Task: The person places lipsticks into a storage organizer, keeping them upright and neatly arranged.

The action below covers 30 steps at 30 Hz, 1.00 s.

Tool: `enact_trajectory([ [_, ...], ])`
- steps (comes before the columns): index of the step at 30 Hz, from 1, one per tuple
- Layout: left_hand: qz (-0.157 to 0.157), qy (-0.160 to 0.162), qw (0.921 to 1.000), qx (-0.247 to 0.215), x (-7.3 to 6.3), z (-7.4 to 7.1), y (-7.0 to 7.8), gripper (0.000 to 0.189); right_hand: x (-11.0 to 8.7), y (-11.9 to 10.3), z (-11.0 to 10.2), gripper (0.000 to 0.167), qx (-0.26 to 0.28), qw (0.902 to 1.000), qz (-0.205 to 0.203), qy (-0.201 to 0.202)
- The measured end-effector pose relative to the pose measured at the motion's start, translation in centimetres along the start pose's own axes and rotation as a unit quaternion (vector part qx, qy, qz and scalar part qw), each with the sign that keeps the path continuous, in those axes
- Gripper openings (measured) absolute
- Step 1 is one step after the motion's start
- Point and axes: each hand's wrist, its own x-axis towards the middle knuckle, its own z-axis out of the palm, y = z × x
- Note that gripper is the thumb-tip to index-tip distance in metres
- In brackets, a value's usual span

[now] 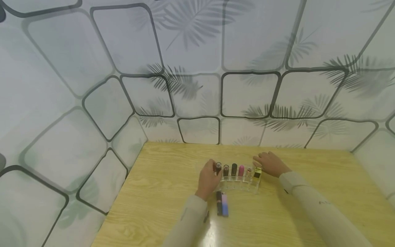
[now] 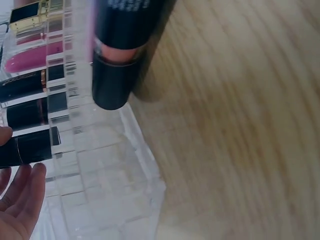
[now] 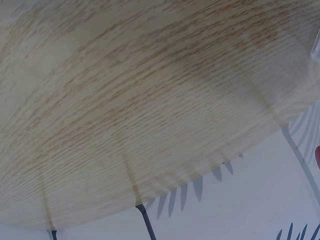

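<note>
My left hand [image 1: 208, 180] pinches a black lipstick [image 2: 30, 147] between thumb and fingers, at the left end of a clear tiered lipstick holder [image 1: 236, 185]. The lipstick's base is at the back row. Along that row stand two more black lipsticks [image 1: 226, 170], a pink one [image 1: 241, 171], a small clear-capped one [image 1: 249, 172] and a gold-and-black one [image 1: 257, 172]. By the holder's back right corner is my right hand [image 1: 271, 164], fingers bent; its grip is hidden. Only a fingertip [image 3: 318, 156] and the holder's edge [image 3: 315, 49] show in the right wrist view.
In front of the holder lie a black lipstick [image 1: 219, 203] and a lilac-to-blue tube [image 1: 225, 205], side by side. The wooden table [image 1: 163, 192] meets a patterned wall covering [image 1: 197, 130] at its back and left.
</note>
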Motion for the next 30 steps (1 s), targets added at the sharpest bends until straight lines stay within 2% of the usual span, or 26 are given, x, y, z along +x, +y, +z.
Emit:
enact_trajectory([
  [4,-0.005,0.002,0.9988,0.048,-0.1,0.2,0.1,0.025,0.0,0.0,0.1,0.036,-0.005,1.0,-0.004,0.003],
  [8,-0.009,0.012,0.9932,0.115,-0.3,0.6,0.0,0.027,0.0,0.1,0.2,0.035,0.0,1.0,-0.003,0.006],
  [12,-0.004,0.03,0.9881,0.151,-0.4,0.9,-0.2,0.031,0.0,0.1,0.2,0.036,-0.002,1.0,-0.002,0.009],
  [18,0.011,0.049,0.9835,0.174,-0.5,1.1,-0.4,0.033,-0.1,0.1,0.2,0.037,0.002,0.9999,0.0,0.011],
  [25,0.01,0.042,0.9831,0.178,-0.6,1.0,-0.4,0.034,0.0,0.1,0.2,0.031,0.012,0.9997,0.002,0.021],
  [30,-0.002,0.034,0.9858,0.164,-1.4,0.4,-0.2,0.035,0.0,0.0,0.4,0.032,0.021,0.9995,0.003,0.023],
])
